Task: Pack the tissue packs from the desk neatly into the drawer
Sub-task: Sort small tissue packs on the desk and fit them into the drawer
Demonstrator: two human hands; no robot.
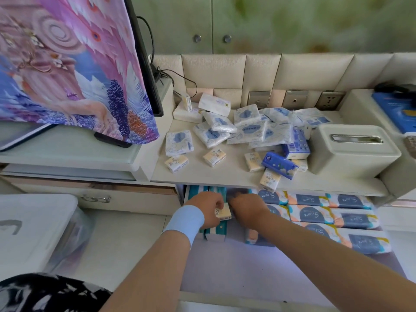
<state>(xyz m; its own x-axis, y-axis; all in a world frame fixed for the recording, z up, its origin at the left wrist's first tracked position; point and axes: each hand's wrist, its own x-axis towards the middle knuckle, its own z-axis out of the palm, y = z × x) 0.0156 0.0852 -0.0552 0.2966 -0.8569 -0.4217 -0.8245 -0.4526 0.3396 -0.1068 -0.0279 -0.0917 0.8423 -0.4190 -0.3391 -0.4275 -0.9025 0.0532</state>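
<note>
Holds a Face pack [224, 212] in the left hand [206, 209], grip curled round the pack's 9 o'clock edge with fingers closed on it. Meets the pack from 3 o'clock with the right hand [247, 210], touching it or just beside it; cannot tell whether that grip is closed on anything, since the fingers are hidden under the back of the hand. Puts the pack squarely between both grips, equally near to each, low over the drawer [247, 266] at its back left.

Shows the pack's printed face turned up, lettering running 6 to 12, so the long axis seems to lie 12 to 6, tipped slightly off square. Lines up roughly with the teal packs [216, 233] directly under and at 9 o'clock, which also run 12 to 6. Sits crosswise to the S.pure packs [315, 212] at 3 o'clock, laid in rows with long axes 9 to 3.

Probably calls for pressing the pack down into the slot between teal and S.pure rows, axis kept 12 to 6. Leaves many loose packs [247, 127] at 12 o'clock on the tabletop [202, 174], not yet packed.
</note>
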